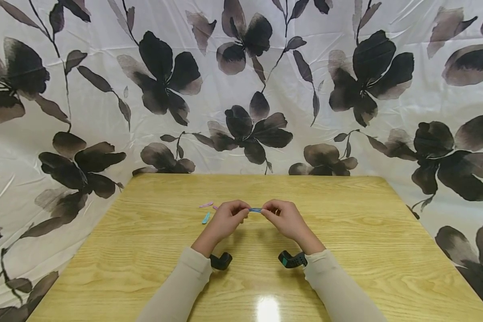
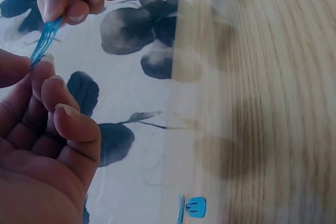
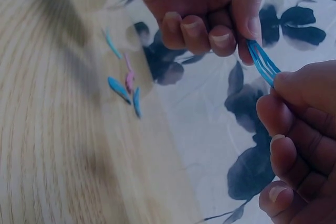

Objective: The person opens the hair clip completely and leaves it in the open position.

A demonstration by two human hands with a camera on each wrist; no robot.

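Above the table, a blue snap hair clip (image 1: pixel 255 209) is stretched between both hands. My left hand (image 1: pixel 226 218) pinches one end between thumb and forefinger. The opposite end is pinched by my right hand (image 1: pixel 286 219). Seen from the right wrist, the hair clip (image 3: pixel 262 64) shows separate narrow bands with gaps between them. Its two tips are covered by the fingertips. Left of the left hand, a pink hair clip (image 1: pixel 206 205) and a light-blue hair clip (image 1: pixel 205 218) lie on the table. A second pink clip (image 1: pixel 215 207) is partly behind that hand.
The wooden table (image 1: pixel 346 250) reaches back to a floral cloth (image 1: pixel 257 85) hanging behind it. In the right wrist view, several loose clips lie close together, among them a pink clip (image 3: pixel 129 77) and a blue clip (image 3: pixel 119 89). Dark wrist bands sit at both sleeves.
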